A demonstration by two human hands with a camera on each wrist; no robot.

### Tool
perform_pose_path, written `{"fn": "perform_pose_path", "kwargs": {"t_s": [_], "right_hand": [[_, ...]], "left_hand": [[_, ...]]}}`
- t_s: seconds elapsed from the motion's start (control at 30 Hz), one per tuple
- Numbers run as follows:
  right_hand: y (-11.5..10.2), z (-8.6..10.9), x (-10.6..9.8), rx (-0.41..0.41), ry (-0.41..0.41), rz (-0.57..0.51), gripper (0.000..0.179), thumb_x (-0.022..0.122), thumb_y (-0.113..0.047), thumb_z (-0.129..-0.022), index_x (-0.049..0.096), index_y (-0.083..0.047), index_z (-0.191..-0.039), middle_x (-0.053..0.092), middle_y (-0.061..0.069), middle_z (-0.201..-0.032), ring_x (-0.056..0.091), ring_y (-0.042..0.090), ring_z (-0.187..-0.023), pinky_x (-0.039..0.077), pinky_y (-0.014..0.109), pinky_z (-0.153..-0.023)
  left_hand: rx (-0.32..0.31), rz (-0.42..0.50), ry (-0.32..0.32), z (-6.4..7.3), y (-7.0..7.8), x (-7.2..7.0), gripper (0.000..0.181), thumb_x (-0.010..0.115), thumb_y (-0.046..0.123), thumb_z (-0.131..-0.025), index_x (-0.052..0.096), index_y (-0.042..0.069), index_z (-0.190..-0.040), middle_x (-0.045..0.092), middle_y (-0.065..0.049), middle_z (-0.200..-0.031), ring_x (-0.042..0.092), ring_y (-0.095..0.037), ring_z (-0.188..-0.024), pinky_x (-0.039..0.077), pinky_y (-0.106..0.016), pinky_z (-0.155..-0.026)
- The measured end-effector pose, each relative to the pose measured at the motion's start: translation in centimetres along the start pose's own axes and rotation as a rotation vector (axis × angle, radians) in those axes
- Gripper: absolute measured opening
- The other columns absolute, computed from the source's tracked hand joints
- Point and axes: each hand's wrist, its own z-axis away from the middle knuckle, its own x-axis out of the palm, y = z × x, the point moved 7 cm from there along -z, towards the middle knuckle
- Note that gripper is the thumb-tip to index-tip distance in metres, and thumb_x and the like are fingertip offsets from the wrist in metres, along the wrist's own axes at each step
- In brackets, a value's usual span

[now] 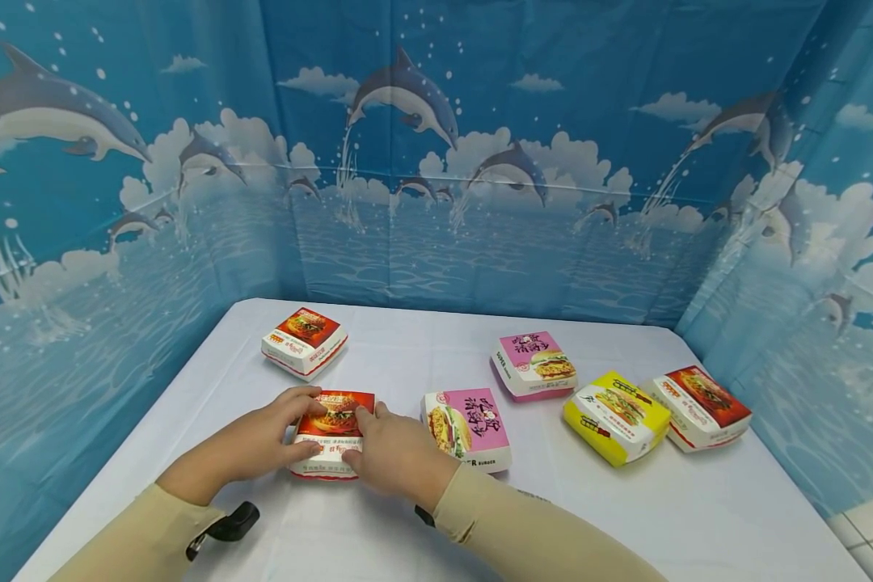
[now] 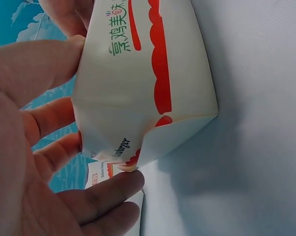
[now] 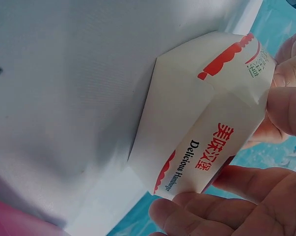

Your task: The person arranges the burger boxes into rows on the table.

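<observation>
A red and white burger box sits on the white table between both hands, its lid closed. On its left side, my left hand holds it, with the thumb at the front edge and fingers around the far corner. The right hand grips the opposite side, its thumb near the front and fingertips on the top. In the left wrist view, the fingers lie along the side of the box, near its corner flap. The right wrist view shows fingers against the printed side of the box. The box's contents are hidden.
Another red and white box stands behind on the left. To the right are two pink boxes, one farther back, a yellow box and a red box touching or close to it. A dolphin-print curtain hangs behind the table.
</observation>
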Motion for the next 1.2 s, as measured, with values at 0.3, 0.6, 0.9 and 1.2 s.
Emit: {"fn": "perform_pose_path", "kwargs": {"t_s": [0.3,0.6,0.9,1.2], "right_hand": [[0.1,-0.2,-0.4,0.002,-0.001,-0.027,0.081,0.068,-0.064,-0.094,0.051,-0.014,-0.156,0.051,0.014,-0.161,0.058,0.028,-0.142,0.054,0.047,-0.111],[0.3,-0.4,-0.7,-0.008,0.006,-0.043,0.081,0.07,-0.063,-0.093,0.052,-0.015,-0.155,0.045,0.012,-0.166,0.052,0.028,-0.147,0.052,0.048,-0.113],[0.3,-0.3,-1.3,-0.012,0.005,-0.053,0.082,0.07,-0.063,-0.093,0.051,-0.012,-0.155,0.047,0.011,-0.164,0.053,0.026,-0.146,0.052,0.047,-0.114],[1.4,-0.7,-3.6,0.018,0.04,-0.136,0.079,0.068,-0.059,-0.097,0.049,-0.012,-0.157,0.044,0.011,-0.167,0.048,0.026,-0.151,0.05,0.047,-0.116]], "left_hand": [[-0.003,-0.017,0.002,-0.3,0.0,-0.5,0.056,0.082,0.046,-0.089,0.063,0.027,-0.139,0.043,-0.003,-0.164,0.05,-0.036,-0.145,0.048,-0.064,-0.113],[0.007,-0.026,-0.004,-0.4,0.2,-0.9,0.058,0.082,0.047,-0.089,0.064,0.024,-0.14,0.045,-0.004,-0.163,0.049,-0.035,-0.147,0.047,-0.062,-0.114],[0.037,-0.049,0.011,-0.7,0.6,-2.0,0.05,0.079,0.048,-0.092,0.066,0.023,-0.134,0.048,-0.008,-0.161,0.05,-0.037,-0.145,0.047,-0.062,-0.114],[-0.058,-0.074,0.124,-2.6,-2.2,-5.5,0.058,0.071,0.044,-0.099,0.057,0.013,-0.145,0.05,-0.02,-0.157,0.046,-0.045,-0.146,0.042,-0.068,-0.115]]}}
